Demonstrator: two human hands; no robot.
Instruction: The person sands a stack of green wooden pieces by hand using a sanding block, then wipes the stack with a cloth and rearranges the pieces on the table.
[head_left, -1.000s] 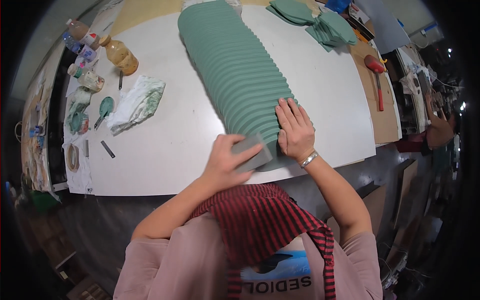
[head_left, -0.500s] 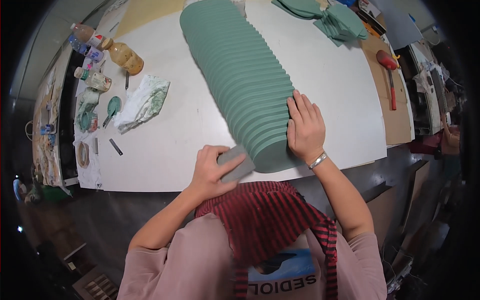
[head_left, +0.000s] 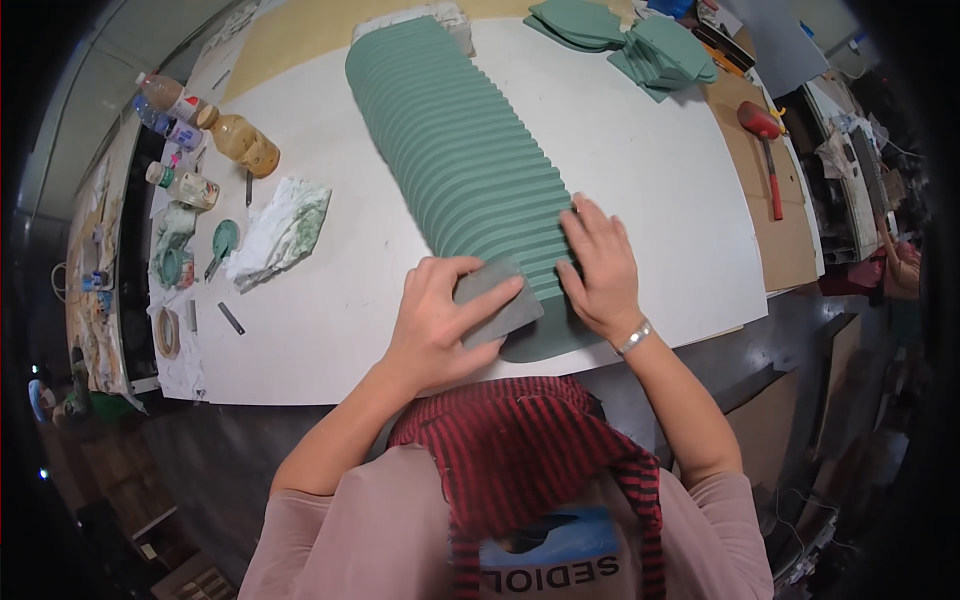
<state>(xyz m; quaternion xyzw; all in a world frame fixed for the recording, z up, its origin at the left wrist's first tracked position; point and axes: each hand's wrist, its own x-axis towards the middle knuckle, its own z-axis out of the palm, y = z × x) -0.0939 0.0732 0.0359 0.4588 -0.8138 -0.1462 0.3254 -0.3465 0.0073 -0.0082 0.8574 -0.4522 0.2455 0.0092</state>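
Observation:
A long, rounded stack of green ribbed slabs (head_left: 460,150) runs from the far middle of the white table toward me. At its near left end my left hand (head_left: 425,325) is wrapped round a grey sanding block (head_left: 512,320), which covers part of the nearest ribs. The block's underside is hidden, so I cannot tell how much of it touches the green surface. On the stack's near right side lies my right hand (head_left: 603,268), its fingers extended and spread, holding nothing. A silver bracelet (head_left: 634,336) circles that wrist.
Bottles (head_left: 240,143), a crumpled stained cloth (head_left: 282,230), a small dark strip (head_left: 231,318) and a tape roll (head_left: 167,333) lie at the left. Loose green pieces (head_left: 662,55) sit far right, beyond a red mallet (head_left: 760,121). The white table's edge (head_left: 300,402) runs before me.
My left hand has brought the sanding block up and right, from beside the stack's near end to over it. My right hand stays at the stack's right side. The whole view has shifted slightly.

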